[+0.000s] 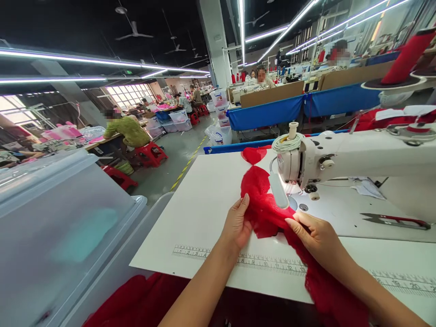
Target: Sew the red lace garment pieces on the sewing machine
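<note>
A strip of red lace fabric (260,200) runs across the white sewing table (204,204) and passes under the head of a white sewing machine (357,154). My left hand (236,225) lies on the left edge of the lace, fingers closed against it. On the right side my right hand (315,236) presses the lace down just in front of the needle area, fingers together. The lace trails off the table's near edge toward my lap (334,295).
Thread snips (395,221) with red handles lie on the machine bed at right. A printed ruler (259,262) runs along the table's front. Clear plastic bins (57,227) stand at left. Other workers sit at tables beyond the aisle (177,159).
</note>
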Demonstrator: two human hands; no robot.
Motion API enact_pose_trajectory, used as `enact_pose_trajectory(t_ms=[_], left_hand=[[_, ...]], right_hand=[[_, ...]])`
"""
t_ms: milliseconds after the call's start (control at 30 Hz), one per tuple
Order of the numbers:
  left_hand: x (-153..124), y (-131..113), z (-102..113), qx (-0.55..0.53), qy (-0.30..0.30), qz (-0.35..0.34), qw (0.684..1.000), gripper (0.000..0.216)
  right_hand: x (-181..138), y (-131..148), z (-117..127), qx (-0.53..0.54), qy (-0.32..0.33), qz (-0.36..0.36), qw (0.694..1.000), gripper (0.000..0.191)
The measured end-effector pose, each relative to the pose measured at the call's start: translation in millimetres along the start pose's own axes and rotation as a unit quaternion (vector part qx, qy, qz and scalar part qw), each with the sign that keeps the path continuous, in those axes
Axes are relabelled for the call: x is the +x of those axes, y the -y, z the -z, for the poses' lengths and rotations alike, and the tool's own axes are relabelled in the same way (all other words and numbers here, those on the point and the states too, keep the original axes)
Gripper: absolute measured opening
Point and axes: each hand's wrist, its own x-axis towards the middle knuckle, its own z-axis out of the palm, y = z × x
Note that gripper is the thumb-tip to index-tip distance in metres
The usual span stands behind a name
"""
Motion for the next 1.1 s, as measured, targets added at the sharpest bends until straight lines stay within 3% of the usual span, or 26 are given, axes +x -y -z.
enact_pose_trajectory(t_ms=[267, 400, 500, 600, 667, 733, 800, 867, 933, 1000, 1033, 1100], left_hand=[[14, -9, 2, -0.080, -0.070, -0.038, 0.994, 0.025], [8, -13, 3, -0.086, -0.059, -0.036, 0.994, 0.032], [-10, -12, 10, -0.034, -0.004, -0.008, 0.999, 0.038], [-30, -11, 20, 0.073, 0.031, 0.048, 0.996, 0.039], [-43, -9, 23, 0.137, 0.035, 0.047, 0.989, 0.038], [-56, -5, 21, 0.181, 0.042, 0.014, 0.983, 0.036], [-67, -2, 17, 0.220, 0.055, -0.029, 0.973, 0.032], [-74, 0, 16, 0.286, 0.084, -0.037, 0.954, 0.028], [-71, -5, 19, 0.371, 0.131, 0.000, 0.919, 0.033], [-58, -14, 24, 0.418, 0.145, 0.034, 0.896, 0.046], [-47, -20, 27, 0.415, 0.123, 0.031, 0.901, 0.050], [-22, -31, 29, 0.334, 0.051, 0.010, 0.941, 0.045]], right_hand=[[-3, -4, -4, -0.032, -0.018, 0.120, 0.992, 0.044], [-4, -11, -2, -0.044, 0.002, 0.118, 0.992, 0.047], [-8, -13, -2, -0.062, 0.032, 0.119, 0.990, 0.046], [-13, 1, -4, -0.071, -0.032, 0.162, 0.984, 0.027], [-13, 18, -7, -0.041, -0.063, 0.186, 0.980, 0.031], [-9, 34, -10, 0.015, -0.015, 0.138, 0.990, 0.032], [-1, 45, -12, 0.085, 0.082, 0.026, 0.993, 0.044], [9, 50, -13, 0.169, 0.198, -0.082, 0.962, 0.055], [16, 51, -13, 0.244, 0.268, -0.139, 0.922, 0.055], [18, 51, -14, 0.263, 0.257, -0.143, 0.919, 0.051], [16, 51, -15, 0.243, 0.230, -0.126, 0.934, 0.049], [11, 50, -20, 0.175, 0.186, -0.071, 0.964, 0.042]])
